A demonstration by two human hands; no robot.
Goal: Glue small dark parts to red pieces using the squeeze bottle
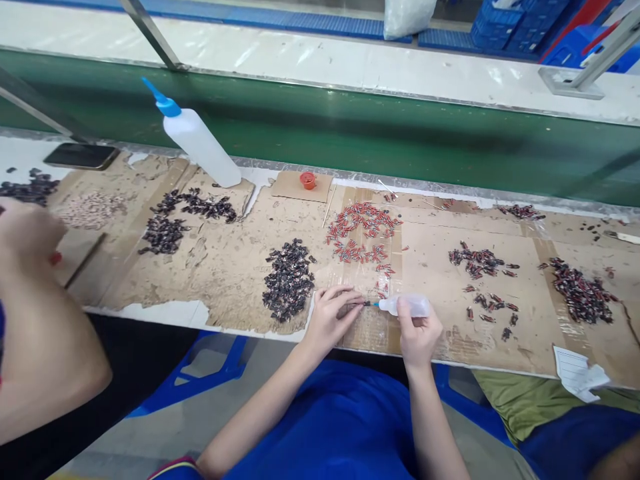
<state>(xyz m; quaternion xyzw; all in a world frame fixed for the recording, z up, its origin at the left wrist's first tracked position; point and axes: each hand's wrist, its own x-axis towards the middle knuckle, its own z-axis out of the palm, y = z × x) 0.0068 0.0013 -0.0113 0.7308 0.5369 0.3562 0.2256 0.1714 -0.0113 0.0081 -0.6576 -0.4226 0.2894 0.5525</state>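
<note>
My left hand (332, 313) is closed in a pinch on a small dark part (367, 304) just above the cardboard. In my right hand (420, 331) is a small translucent squeeze bottle (407, 305), tipped on its side. Its narrow blue tip points left and meets or nearly meets the dark part. A pile of small black parts (289, 280) lies left of my left hand. Beyond my hands are scattered small red pieces (363, 230). To the right of the bottle lie loose red-and-black parts (477, 260).
A large white bottle with a blue nozzle (203, 147) stands at the back left, near a phone (81, 156). A red cup (307, 180) sits on cardboard. A green conveyor belt (340, 127) runs behind. Co-workers' arms show at left (45, 320) and lower right.
</note>
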